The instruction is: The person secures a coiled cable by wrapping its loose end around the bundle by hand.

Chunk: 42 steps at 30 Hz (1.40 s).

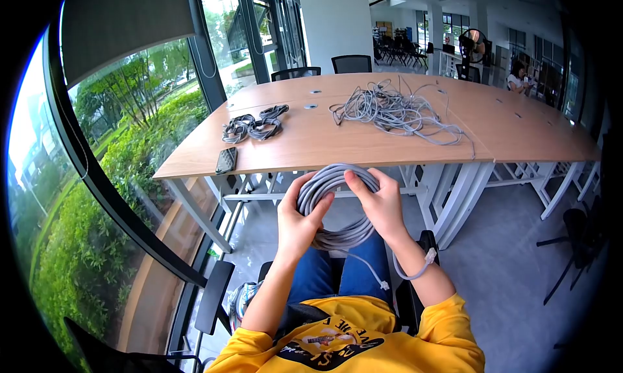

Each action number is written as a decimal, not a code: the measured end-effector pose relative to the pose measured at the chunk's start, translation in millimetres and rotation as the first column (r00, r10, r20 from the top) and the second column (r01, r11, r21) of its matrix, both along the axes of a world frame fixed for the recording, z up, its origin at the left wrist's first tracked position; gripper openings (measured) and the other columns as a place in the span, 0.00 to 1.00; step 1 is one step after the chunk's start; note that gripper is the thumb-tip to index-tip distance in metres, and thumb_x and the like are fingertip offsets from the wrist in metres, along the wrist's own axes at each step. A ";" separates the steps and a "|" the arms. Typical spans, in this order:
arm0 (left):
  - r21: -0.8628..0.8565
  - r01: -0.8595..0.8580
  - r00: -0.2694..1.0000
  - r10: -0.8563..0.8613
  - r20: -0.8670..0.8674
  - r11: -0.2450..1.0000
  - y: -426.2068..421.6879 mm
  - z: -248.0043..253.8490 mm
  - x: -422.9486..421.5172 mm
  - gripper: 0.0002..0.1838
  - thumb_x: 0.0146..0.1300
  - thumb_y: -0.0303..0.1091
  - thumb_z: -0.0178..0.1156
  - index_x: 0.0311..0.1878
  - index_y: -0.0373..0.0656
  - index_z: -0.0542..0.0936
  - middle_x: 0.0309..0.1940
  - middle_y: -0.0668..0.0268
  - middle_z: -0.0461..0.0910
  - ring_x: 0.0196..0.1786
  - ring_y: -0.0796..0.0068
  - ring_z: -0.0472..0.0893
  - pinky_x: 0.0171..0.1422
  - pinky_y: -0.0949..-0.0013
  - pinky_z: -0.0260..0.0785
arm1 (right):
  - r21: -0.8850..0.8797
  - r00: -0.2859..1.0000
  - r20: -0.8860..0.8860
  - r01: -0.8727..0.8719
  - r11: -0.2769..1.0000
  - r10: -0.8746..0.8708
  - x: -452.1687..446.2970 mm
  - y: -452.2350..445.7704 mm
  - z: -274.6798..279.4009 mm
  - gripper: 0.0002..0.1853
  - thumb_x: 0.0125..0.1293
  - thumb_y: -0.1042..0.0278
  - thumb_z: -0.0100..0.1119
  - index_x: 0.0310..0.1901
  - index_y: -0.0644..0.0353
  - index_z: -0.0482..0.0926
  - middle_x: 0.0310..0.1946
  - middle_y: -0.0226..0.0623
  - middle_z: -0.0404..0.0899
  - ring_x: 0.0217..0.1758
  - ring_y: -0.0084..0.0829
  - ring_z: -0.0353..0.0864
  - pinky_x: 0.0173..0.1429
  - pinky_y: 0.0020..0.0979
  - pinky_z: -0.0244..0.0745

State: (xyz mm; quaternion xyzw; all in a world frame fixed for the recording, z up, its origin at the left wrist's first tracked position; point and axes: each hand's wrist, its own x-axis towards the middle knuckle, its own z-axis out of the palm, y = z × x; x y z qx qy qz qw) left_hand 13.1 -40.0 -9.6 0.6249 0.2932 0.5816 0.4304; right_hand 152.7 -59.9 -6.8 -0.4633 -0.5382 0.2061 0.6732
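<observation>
A thick coil of grey network cable (pixel 349 236) is held up over my lap, in front of the table edge. My left hand (pixel 300 212) grips the coil's left side, thumb across the front. On the upper right, my right hand (pixel 379 201) is closed round the same coil, its thumb pressed on the strands. One loose end with a clear plug (pixel 384 285) hangs below the coil over my thigh. The other end's plug (pixel 431 255) lies against my right forearm. Fingers behind the coil are partly hidden.
On the wooden table (pixel 292 154) lie a tangled heap of grey cable (pixel 396 110), several wound cable bundles (pixel 253 126) and a phone (pixel 226 160). Chair armrests (pixel 214 296) flank me. Windows stand at the left. A person (pixel 517 81) sits far right beyond the table.
</observation>
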 end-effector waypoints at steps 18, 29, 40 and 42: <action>-0.120 -0.063 0.972 0.088 0.217 0.991 -8.6 1.8 0.1 0.19 0.45 0.18 0.59 0.44 0.30 0.73 0.33 0.63 0.77 0.32 0.81 0.76 0.36 0.82 0.68 | -0.030 0.995 -0.049 -0.083 0.996 0.082 -15.9 -5.7 -10.6 0.25 0.56 0.48 0.57 0.16 0.64 0.68 0.10 0.25 0.60 0.17 0.16 0.56 0.20 0.23 0.52; -0.126 -0.083 0.942 0.119 0.313 0.989 -6.7 -3.5 7.2 0.18 0.45 0.19 0.58 0.45 0.31 0.74 0.33 0.66 0.77 0.32 0.83 0.74 0.36 0.82 0.66 | 0.013 0.983 -0.164 -0.083 0.996 0.084 -25.5 2.7 -22.9 0.23 0.59 0.53 0.55 0.16 0.63 0.67 0.11 0.25 0.59 0.17 0.16 0.56 0.20 0.23 0.52; -0.038 -0.029 0.973 0.037 0.227 0.999 5.0 0.8 -5.5 0.17 0.48 0.23 0.59 0.44 0.33 0.73 0.30 0.67 0.76 0.30 0.84 0.74 0.35 0.82 0.65 | 0.064 0.989 0.023 -0.145 0.987 0.144 -15.5 2.4 14.9 0.21 0.56 0.51 0.58 0.27 0.67 0.76 0.13 0.23 0.66 0.18 0.14 0.60 0.21 0.21 0.56; -0.115 -0.013 0.996 0.023 0.091 0.993 0.4 6.8 -12.6 0.17 0.48 0.24 0.60 0.43 0.34 0.73 0.26 0.69 0.75 0.23 0.85 0.71 0.27 0.82 0.62 | 0.106 0.979 -0.012 -0.199 0.974 0.202 -17.2 2.9 15.7 0.22 0.56 0.50 0.58 0.28 0.67 0.77 0.13 0.24 0.68 0.19 0.14 0.62 0.23 0.21 0.58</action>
